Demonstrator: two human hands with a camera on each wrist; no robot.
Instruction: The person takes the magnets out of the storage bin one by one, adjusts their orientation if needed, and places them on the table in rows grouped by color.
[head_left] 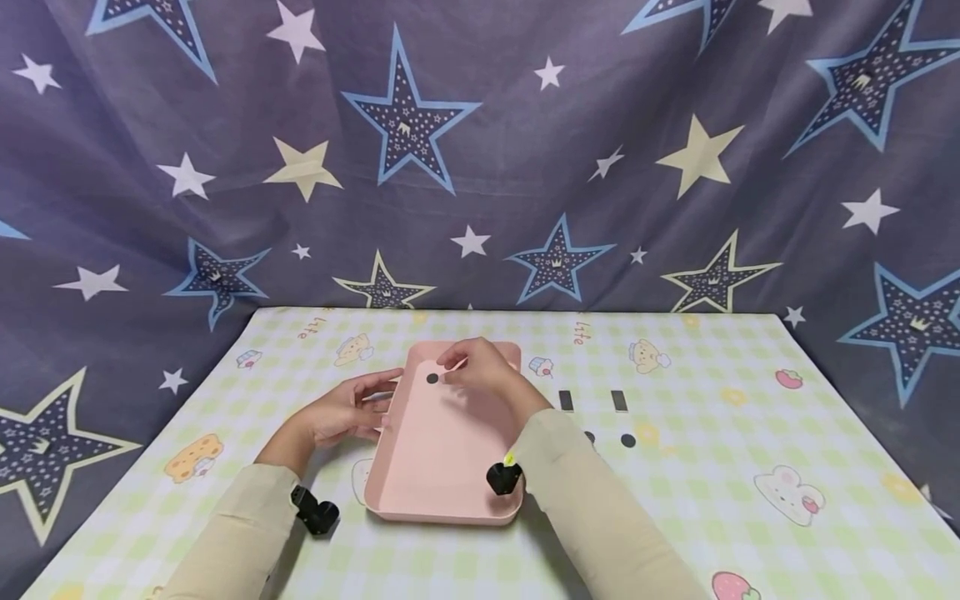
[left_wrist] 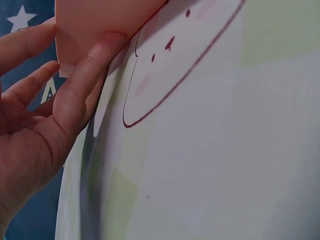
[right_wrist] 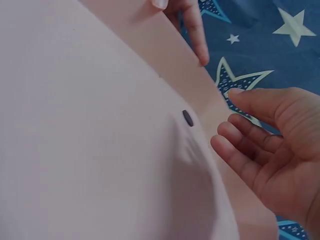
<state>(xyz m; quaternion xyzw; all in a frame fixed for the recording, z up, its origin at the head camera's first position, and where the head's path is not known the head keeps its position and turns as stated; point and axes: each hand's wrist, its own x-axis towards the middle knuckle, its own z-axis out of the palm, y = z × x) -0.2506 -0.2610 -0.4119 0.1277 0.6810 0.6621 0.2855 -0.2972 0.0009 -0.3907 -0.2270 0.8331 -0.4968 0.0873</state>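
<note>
A shallow pink tray (head_left: 442, 467) lies on the table, longer side pointing away from me. Near its far left corner, inside, rests a small flat black disc (head_left: 432, 378), also visible in the right wrist view as a dark oval (right_wrist: 187, 118). My left hand (head_left: 348, 410) holds the tray's left side; in the left wrist view the thumb (left_wrist: 95, 60) presses the outer wall while the fingers meet the rim. Just right of the disc, my right hand (head_left: 483, 367) hovers over the tray, its fingers (right_wrist: 240, 152) loosely bent with nothing between them.
Right of the tray lie two black rectangular pieces, one nearer (head_left: 566, 401) and one farther (head_left: 618, 401). Below them are two black discs; one (head_left: 627, 440) shows fully, the other (head_left: 589, 437) is partly behind the right sleeve. A starry curtain (head_left: 480, 167) hangs behind the checked tablecloth (head_left: 750, 433).
</note>
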